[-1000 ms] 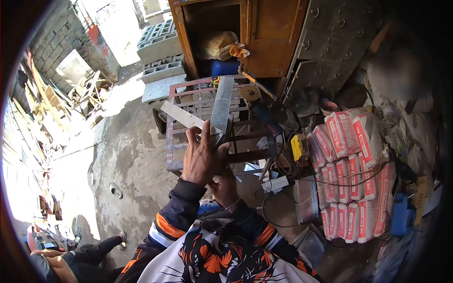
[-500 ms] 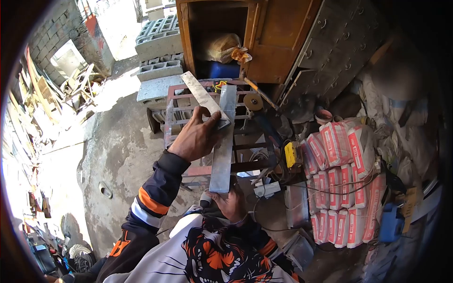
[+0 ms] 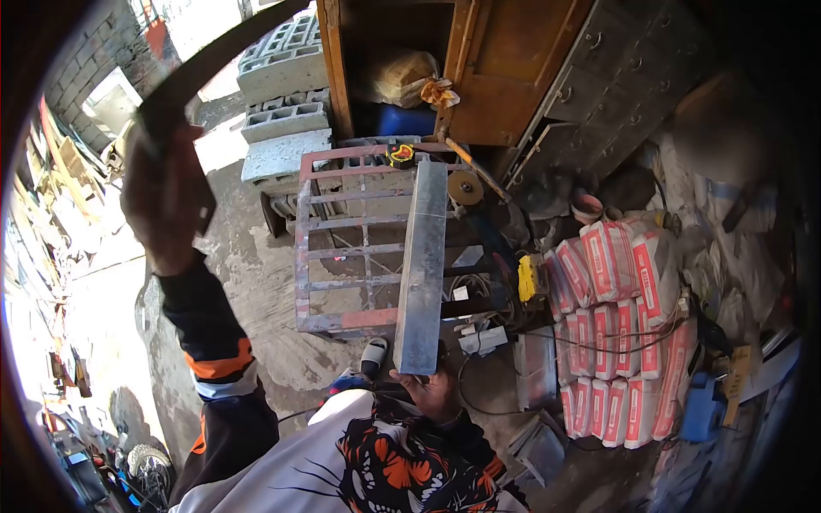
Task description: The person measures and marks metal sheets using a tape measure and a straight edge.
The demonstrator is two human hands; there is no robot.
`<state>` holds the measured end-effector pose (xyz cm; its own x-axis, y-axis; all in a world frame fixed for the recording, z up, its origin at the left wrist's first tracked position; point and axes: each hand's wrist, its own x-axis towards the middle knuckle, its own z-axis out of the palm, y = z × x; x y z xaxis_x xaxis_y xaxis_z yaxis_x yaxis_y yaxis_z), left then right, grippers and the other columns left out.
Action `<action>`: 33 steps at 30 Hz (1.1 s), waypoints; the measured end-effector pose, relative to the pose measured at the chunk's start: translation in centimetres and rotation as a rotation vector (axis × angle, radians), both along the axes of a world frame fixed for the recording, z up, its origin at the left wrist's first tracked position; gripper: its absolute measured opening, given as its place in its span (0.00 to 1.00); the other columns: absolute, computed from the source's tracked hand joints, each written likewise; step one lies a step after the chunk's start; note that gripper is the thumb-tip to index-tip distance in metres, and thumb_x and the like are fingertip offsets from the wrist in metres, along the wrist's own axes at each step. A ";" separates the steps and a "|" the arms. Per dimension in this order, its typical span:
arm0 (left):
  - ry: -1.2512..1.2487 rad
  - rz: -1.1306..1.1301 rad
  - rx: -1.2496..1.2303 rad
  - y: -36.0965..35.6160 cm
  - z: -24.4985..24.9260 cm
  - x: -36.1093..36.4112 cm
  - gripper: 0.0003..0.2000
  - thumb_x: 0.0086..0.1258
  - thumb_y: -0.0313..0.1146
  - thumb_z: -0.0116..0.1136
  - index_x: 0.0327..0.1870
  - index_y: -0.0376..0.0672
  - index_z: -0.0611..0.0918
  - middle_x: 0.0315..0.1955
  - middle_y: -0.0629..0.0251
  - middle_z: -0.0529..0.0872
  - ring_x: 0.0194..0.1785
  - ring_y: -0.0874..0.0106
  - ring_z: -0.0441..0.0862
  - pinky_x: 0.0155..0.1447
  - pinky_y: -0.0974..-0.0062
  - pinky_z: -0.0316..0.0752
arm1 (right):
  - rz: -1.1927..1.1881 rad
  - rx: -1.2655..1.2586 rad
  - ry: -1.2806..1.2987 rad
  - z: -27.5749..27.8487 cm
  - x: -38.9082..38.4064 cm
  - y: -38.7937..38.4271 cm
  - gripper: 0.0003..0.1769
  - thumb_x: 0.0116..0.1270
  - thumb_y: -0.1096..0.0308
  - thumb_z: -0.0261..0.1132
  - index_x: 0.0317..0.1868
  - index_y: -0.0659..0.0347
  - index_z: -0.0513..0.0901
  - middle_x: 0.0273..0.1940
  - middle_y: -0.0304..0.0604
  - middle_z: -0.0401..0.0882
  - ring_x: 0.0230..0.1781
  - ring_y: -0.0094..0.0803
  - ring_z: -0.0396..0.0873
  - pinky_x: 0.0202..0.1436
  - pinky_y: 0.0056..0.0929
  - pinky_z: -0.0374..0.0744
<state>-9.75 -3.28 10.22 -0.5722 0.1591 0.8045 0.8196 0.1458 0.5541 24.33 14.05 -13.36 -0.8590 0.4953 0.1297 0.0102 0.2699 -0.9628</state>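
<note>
Raised at the left, my left hand (image 3: 162,197) is closed on a metal try square (image 3: 218,73), whose blade reaches up to the top of the view; both are blurred. A long grey metal bar (image 3: 422,274) lies lengthwise over the right part of a rusty metal frame (image 3: 310,244). Its near end rests in my right hand (image 3: 432,392), fingers under and around the end. A thin line crosses the bar near its far end. Just left of that end, a yellow and black tape measure (image 3: 399,155) sits on the frame.
An angle grinder disc (image 3: 463,187) and a hammer (image 3: 470,162) are right of the bar. Concrete blocks (image 3: 286,122) and a wooden cabinet (image 3: 513,81) stand beyond. Red and white bags (image 3: 611,329) are stacked right, near a yellow object (image 3: 531,279) and cables.
My left hand has lifted the square off the bar and swung it up and left. The bar's near end has shifted slightly right and toward me, exposing the tape measure more.
</note>
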 end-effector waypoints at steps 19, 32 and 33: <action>-1.172 -0.784 -0.580 11.3 -9.6 -10.1 0.22 0.78 0.51 0.65 0.53 0.38 0.84 0.24 0.64 0.86 0.21 0.75 0.83 0.23 0.78 0.79 | 0.169 0.193 0.047 1.7 0.5 4.0 0.25 0.65 0.58 0.79 0.57 0.64 0.85 0.59 0.58 0.81 0.55 0.57 0.83 0.58 0.47 0.82; -1.442 -0.874 -0.201 10.6 -16.6 -3.2 0.23 0.81 0.41 0.62 0.73 0.46 0.78 0.38 0.67 0.89 0.29 0.78 0.87 0.30 0.80 0.87 | 0.255 0.513 0.002 1.0 2.8 5.0 0.21 0.62 0.58 0.82 0.49 0.62 0.91 0.54 0.64 0.85 0.52 0.61 0.86 0.59 0.51 0.83; -1.425 -0.878 -0.231 10.5 -16.7 -3.4 0.22 0.82 0.42 0.61 0.72 0.44 0.78 0.36 0.67 0.88 0.31 0.78 0.87 0.32 0.78 0.87 | 0.268 0.447 -0.005 1.8 2.5 4.8 0.20 0.62 0.59 0.81 0.49 0.62 0.91 0.54 0.64 0.86 0.51 0.60 0.86 0.59 0.50 0.84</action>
